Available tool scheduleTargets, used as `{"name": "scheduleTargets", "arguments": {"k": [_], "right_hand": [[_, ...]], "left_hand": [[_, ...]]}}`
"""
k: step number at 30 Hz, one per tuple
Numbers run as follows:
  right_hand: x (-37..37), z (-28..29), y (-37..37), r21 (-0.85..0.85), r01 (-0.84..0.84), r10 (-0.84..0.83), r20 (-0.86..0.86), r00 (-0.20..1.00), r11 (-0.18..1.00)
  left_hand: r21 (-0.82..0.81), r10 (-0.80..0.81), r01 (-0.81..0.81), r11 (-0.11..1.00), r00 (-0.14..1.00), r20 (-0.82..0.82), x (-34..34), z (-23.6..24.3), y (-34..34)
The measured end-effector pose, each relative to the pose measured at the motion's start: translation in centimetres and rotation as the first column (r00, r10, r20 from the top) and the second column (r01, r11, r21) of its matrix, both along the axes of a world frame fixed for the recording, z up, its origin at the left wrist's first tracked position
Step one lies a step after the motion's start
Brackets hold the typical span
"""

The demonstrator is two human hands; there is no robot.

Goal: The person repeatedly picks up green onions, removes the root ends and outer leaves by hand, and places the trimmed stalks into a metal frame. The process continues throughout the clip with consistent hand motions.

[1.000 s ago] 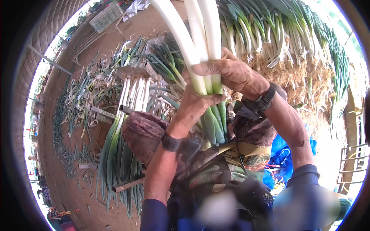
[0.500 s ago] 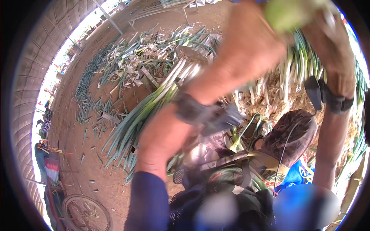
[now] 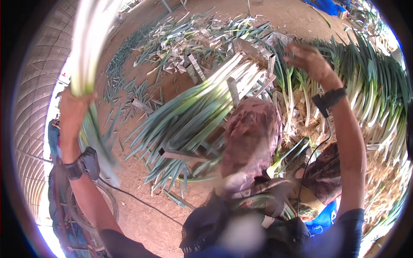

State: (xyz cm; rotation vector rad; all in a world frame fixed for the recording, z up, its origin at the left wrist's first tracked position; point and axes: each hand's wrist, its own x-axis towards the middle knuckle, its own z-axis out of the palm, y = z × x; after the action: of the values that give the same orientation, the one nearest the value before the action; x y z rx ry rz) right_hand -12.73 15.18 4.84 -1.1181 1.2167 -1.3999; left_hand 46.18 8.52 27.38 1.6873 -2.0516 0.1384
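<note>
My left hand is raised at the far left and closed around a bunch of long green onions. Their white stalks point up past the frame's top, blurred, and the green leaves trail down beside my wrist. My right hand is up at the right with its fingers apart and nothing in it. It hovers near the standing green onions, whose pale roots face me. Between my hands, a pile of cleaned green onions lies across a low metal rack, white ends away from me.
Onion trimmings litter the brown ground beyond the rack. A bicycle wheel stands at the lower left. Cables run from both wrist straps. Blue sheeting lies at the far right, and my camouflage-covered knee is beside the rack.
My left hand has swung from the upper right to the far left with the green onions. My right hand has come down and inward, now spread. The view has shifted rightward.
</note>
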Motion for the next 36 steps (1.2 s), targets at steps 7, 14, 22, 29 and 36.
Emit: {"name": "scheduleTargets", "arguments": {"k": [7, 14, 22, 29, 36], "right_hand": [[0.7, -16.4, -5.6, 0.216, -0.140, 0.100, 0.186, 0.978, 0.966], [8.8, -25.3, -17.8, -0.379, -0.429, 0.567, 0.431, 0.702, 0.820], [14.3, -28.4, -32.5, 0.220, -0.012, -0.066, 0.347, 0.935, 0.976], [13.1, -30.0, -34.8, 0.317, 0.027, -0.071, 0.129, 0.989, 0.948], [10.8, -32.5, -33.9, 0.128, -0.241, 0.239, 0.030, 0.971, 0.962]], "left_hand": [[0.424, 0.037, -0.101, 0.900, 0.987, 0.157, 0.6, -22.7, -13.8], [0.564, -0.119, -0.052, 0.824, 0.958, 0.262, -15.3, -36.4, -22.8], [0.629, -0.186, 0.058, 0.775, 0.972, 0.141, -25.0, -43.7, -29.9], [0.647, -0.402, 0.358, 0.673, 0.911, -0.086, -25.3, -42.7, -31.4], [0.663, -0.422, 0.333, 0.671, 0.906, -0.028, -26.0, -42.0, -31.7]]}}
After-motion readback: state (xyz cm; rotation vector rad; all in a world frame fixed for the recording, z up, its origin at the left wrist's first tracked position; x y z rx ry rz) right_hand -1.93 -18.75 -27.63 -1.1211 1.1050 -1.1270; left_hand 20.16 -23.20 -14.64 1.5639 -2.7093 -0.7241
